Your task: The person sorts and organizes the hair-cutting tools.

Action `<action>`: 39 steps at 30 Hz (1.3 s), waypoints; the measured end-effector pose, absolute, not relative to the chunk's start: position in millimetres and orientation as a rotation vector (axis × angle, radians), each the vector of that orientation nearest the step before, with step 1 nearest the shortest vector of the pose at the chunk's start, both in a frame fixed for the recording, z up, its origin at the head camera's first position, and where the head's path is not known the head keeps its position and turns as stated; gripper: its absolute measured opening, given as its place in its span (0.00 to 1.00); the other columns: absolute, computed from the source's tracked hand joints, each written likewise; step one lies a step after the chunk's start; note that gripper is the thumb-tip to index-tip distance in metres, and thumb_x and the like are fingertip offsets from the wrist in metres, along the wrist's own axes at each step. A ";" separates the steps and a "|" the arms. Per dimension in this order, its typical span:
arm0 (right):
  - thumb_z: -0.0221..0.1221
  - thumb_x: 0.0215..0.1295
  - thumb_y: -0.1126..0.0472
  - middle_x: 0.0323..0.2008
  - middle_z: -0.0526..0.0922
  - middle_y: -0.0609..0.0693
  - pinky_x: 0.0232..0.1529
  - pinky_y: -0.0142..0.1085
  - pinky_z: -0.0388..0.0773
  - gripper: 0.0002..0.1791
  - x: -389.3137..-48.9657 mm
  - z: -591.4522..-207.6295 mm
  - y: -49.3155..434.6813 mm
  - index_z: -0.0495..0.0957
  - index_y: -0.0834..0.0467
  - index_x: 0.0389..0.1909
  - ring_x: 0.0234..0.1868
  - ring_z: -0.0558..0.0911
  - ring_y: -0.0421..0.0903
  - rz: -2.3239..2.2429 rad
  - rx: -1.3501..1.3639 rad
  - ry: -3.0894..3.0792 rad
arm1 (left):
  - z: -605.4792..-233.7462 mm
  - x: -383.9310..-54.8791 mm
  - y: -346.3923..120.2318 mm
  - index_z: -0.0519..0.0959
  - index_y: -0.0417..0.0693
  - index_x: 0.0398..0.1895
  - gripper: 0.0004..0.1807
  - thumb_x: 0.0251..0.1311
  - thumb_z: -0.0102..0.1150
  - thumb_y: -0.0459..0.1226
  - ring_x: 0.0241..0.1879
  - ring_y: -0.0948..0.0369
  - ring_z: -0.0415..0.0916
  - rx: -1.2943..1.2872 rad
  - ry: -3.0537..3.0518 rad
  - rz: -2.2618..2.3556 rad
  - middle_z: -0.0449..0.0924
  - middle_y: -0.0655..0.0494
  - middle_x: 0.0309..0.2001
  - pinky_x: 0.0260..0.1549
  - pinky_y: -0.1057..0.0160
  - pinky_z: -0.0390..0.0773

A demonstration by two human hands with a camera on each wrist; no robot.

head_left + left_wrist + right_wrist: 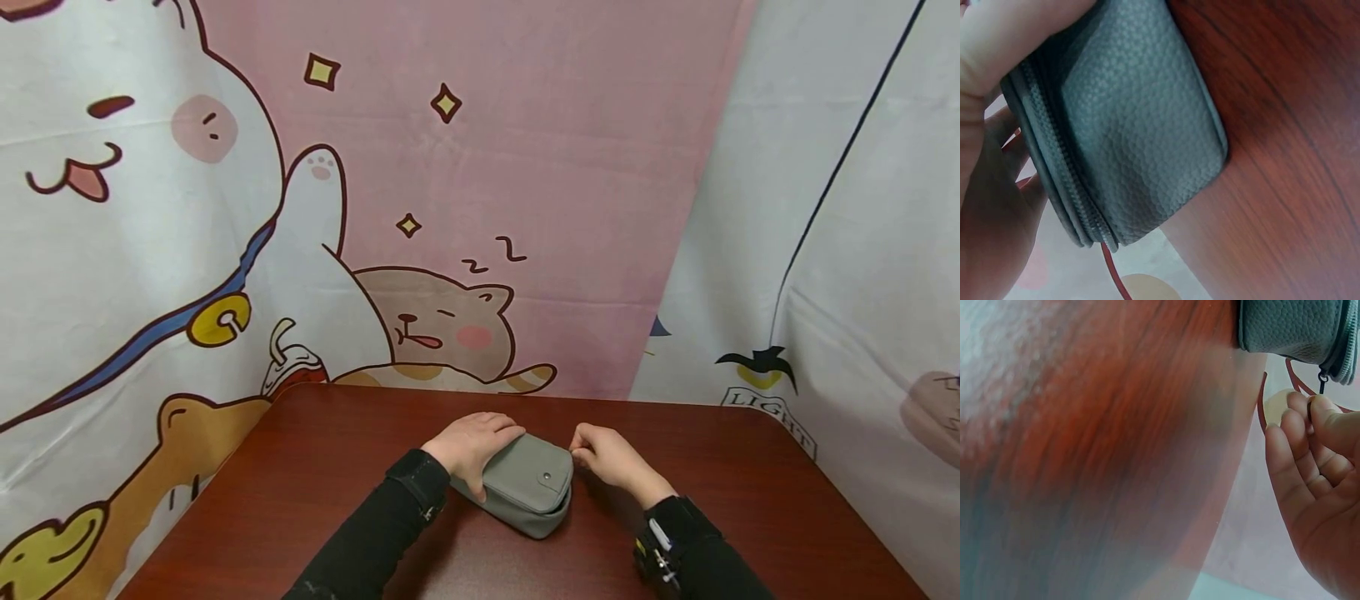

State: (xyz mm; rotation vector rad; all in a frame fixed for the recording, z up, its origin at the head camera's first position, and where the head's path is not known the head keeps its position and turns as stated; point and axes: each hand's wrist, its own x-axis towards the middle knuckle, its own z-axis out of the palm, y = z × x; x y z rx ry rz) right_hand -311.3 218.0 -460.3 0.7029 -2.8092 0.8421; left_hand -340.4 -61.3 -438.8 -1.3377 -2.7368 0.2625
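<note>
A grey-green pebbled leather zip pouch (pixel 528 477) rests on the table with a small round snap on its top. My left hand (pixel 474 452) grips its left end, fingers over the top and thumb on the near side. Along the pouch's upper edge runs a zipper (pixel 1063 150), seen close in the left wrist view. At the pouch's right end, my right hand (pixel 611 458) pinches the dark zipper pull (pixel 1322 382) between thumb and index finger. The right wrist view shows the pull stretched out from the pouch's corner, its end hidden in the fingertips.
The pouch lies on a reddish-brown wooden table (pixel 337 454) near its far edge. Behind hangs a cloth (pixel 570 183) printed with cartoon animals, and a pale cloth (pixel 862 275) is at the right. Both sleeves are dark, with straps at the wrists.
</note>
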 end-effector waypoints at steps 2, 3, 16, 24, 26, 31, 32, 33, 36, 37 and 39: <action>0.62 0.65 0.69 0.25 0.75 0.41 0.29 0.34 0.71 0.11 -309.4 -459.5 218.8 0.72 0.52 0.27 0.26 0.72 0.36 0.815 0.712 -2.813 | -439.6 -340.7 -61.3 0.59 0.56 0.75 0.69 0.23 0.83 0.63 0.68 0.62 0.60 -1.341 -2.733 0.264 0.65 0.60 0.68 0.67 0.63 0.57; 0.62 0.65 0.69 0.25 0.75 0.41 0.29 0.34 0.71 0.12 -308.5 -459.1 219.0 0.72 0.52 0.27 0.26 0.72 0.36 0.804 0.717 -2.815 | -439.7 -340.9 -61.3 0.59 0.56 0.75 0.69 0.23 0.83 0.63 0.68 0.62 0.60 -1.341 -2.734 0.265 0.65 0.60 0.68 0.68 0.62 0.57; 0.57 0.66 0.73 0.23 0.74 0.41 0.26 0.32 0.69 0.13 -295.9 -447.2 221.7 0.69 0.53 0.29 0.24 0.71 0.33 0.715 0.840 -2.845 | -436.1 -340.1 -62.4 0.59 0.55 0.75 0.68 0.24 0.83 0.62 0.68 0.62 0.60 -1.349 -2.739 0.250 0.64 0.60 0.68 0.68 0.63 0.57; 0.60 0.65 0.71 0.24 0.75 0.39 0.28 0.33 0.69 0.13 -290.3 -444.8 226.0 0.69 0.53 0.29 0.25 0.72 0.32 0.621 0.947 -2.831 | -438.4 -340.4 -63.5 0.59 0.55 0.75 0.68 0.24 0.83 0.62 0.68 0.62 0.60 -1.354 -2.734 0.243 0.64 0.60 0.68 0.68 0.63 0.57; 0.61 0.64 0.71 0.23 0.75 0.38 0.28 0.32 0.69 0.13 -288.7 -444.3 226.1 0.69 0.53 0.28 0.24 0.71 0.32 0.592 0.961 -2.816 | -438.9 -340.4 -63.9 0.59 0.56 0.75 0.68 0.24 0.83 0.62 0.68 0.62 0.60 -1.355 -2.733 0.236 0.65 0.60 0.68 0.68 0.63 0.57; 0.62 0.61 0.73 0.22 0.72 0.37 0.27 0.32 0.68 0.15 -284.0 -441.7 225.5 0.68 0.52 0.27 0.24 0.69 0.32 0.534 0.993 -2.777 | -438.9 -340.2 -64.2 0.59 0.57 0.75 0.68 0.24 0.83 0.62 0.68 0.62 0.60 -1.352 -2.731 0.235 0.65 0.61 0.68 0.67 0.63 0.57; 0.62 0.61 0.73 0.22 0.72 0.37 0.26 0.32 0.68 0.15 -283.2 -441.1 225.5 0.68 0.52 0.27 0.23 0.69 0.32 0.527 1.002 -2.773 | -439.1 -340.4 -64.1 0.59 0.57 0.75 0.68 0.24 0.83 0.62 0.68 0.62 0.60 -1.351 -2.730 0.240 0.65 0.61 0.68 0.67 0.63 0.57; 0.62 0.61 0.73 0.22 0.71 0.36 0.26 0.32 0.68 0.15 -282.3 -440.3 225.5 0.68 0.52 0.27 0.23 0.69 0.32 0.519 1.008 -2.773 | -439.1 -340.5 -64.0 0.59 0.57 0.75 0.68 0.24 0.83 0.62 0.68 0.62 0.60 -1.351 -2.729 0.243 0.65 0.61 0.68 0.67 0.63 0.57; 0.63 0.61 0.72 0.22 0.71 0.36 0.26 0.32 0.67 0.16 -280.3 -438.5 225.8 0.68 0.52 0.27 0.23 0.68 0.31 0.517 1.030 -2.773 | -438.8 -340.6 -63.8 0.59 0.57 0.75 0.68 0.24 0.82 0.63 0.68 0.62 0.60 -1.349 -2.730 0.256 0.65 0.61 0.68 0.67 0.62 0.57; 0.63 0.62 0.72 0.22 0.71 0.36 0.26 0.31 0.67 0.16 -279.6 -437.9 226.1 0.68 0.52 0.27 0.23 0.68 0.31 0.525 1.036 -2.778 | -438.7 -340.6 -63.6 0.59 0.57 0.75 0.68 0.25 0.82 0.63 0.68 0.62 0.60 -1.350 -2.730 0.261 0.65 0.61 0.68 0.67 0.62 0.58; 0.62 0.62 0.72 0.22 0.71 0.36 0.26 0.31 0.66 0.15 -278.2 -437.3 226.8 0.68 0.52 0.27 0.23 0.67 0.31 0.540 1.048 -2.783 | -438.0 -340.1 -63.5 0.59 0.58 0.76 0.67 0.25 0.82 0.63 0.68 0.62 0.60 -1.349 -2.733 0.269 0.64 0.61 0.68 0.67 0.62 0.58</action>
